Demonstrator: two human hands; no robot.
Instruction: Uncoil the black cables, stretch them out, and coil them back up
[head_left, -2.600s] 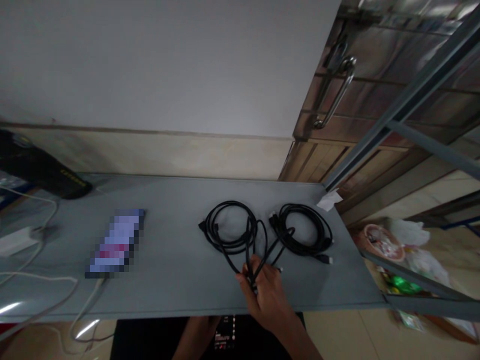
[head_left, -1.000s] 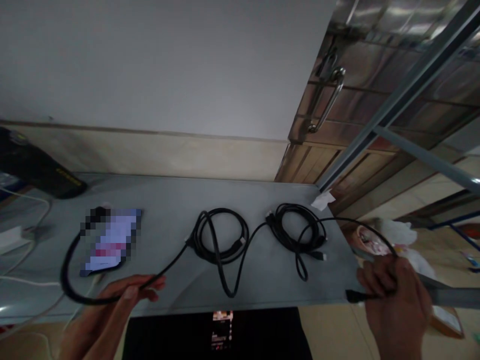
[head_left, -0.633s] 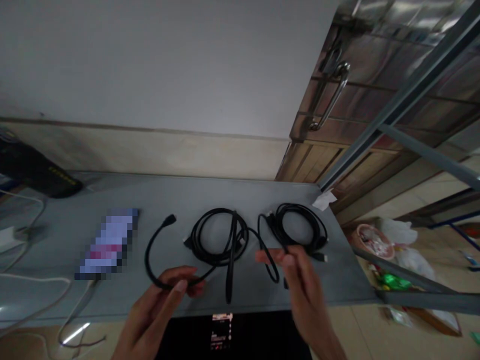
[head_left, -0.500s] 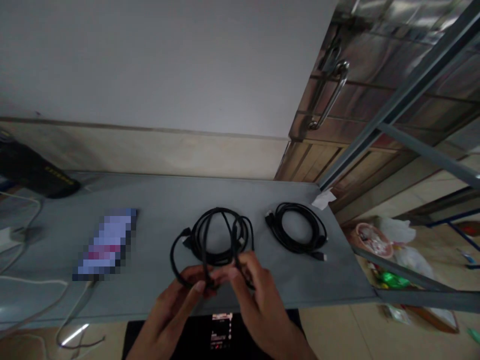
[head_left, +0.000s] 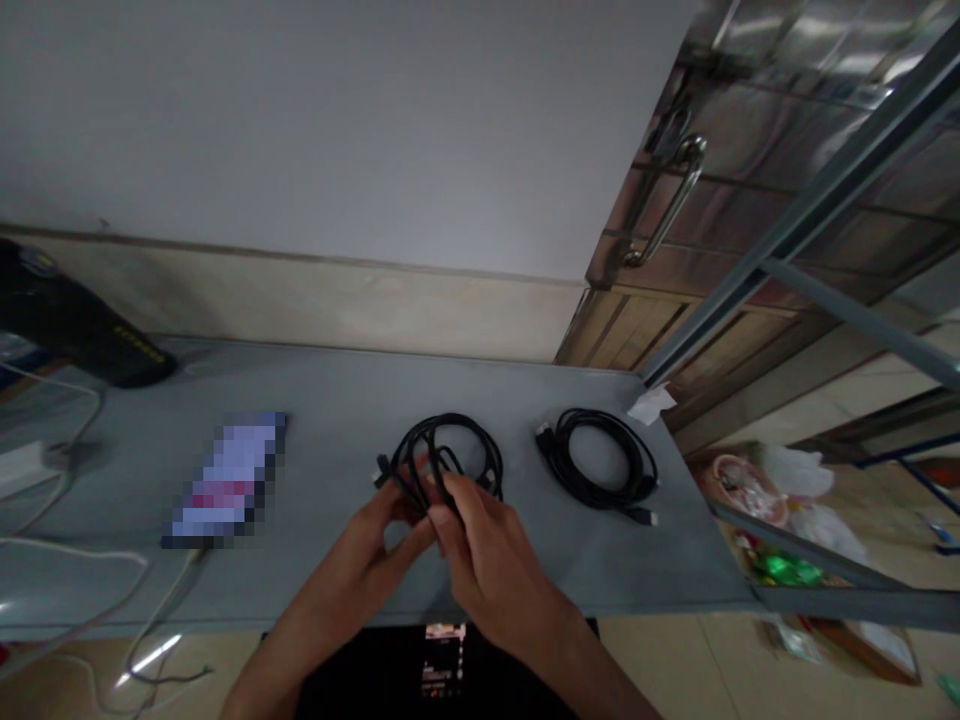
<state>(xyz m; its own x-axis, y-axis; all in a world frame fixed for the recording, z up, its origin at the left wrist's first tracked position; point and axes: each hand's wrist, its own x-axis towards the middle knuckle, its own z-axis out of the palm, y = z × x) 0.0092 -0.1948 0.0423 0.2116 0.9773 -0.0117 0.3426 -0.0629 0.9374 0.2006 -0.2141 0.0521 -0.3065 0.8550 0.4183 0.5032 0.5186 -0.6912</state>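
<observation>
Both hands meet over a coiled black cable (head_left: 457,440) lying mid-table. My left hand (head_left: 379,535) comes in from the lower left with its fingers closed around strands at the coil's near side. My right hand (head_left: 487,550) lies partly over it, fingers pinched on the same strands. A second coiled black cable (head_left: 600,462) rests untouched to the right. The grey table (head_left: 337,395) carries both coils.
A phone (head_left: 229,480) lies left of the hands, with white cords (head_left: 67,560) trailing off the left edge. A black device (head_left: 75,325) sits at the far left. A scrap of white paper (head_left: 651,403) lies near the right corner. A metal frame and clutter on the floor are to the right.
The loose cable stretched wide between my hands has been gathered in. Both hands moved together to the centre and now hold it bunched on the middle coil. The right coil stayed put.
</observation>
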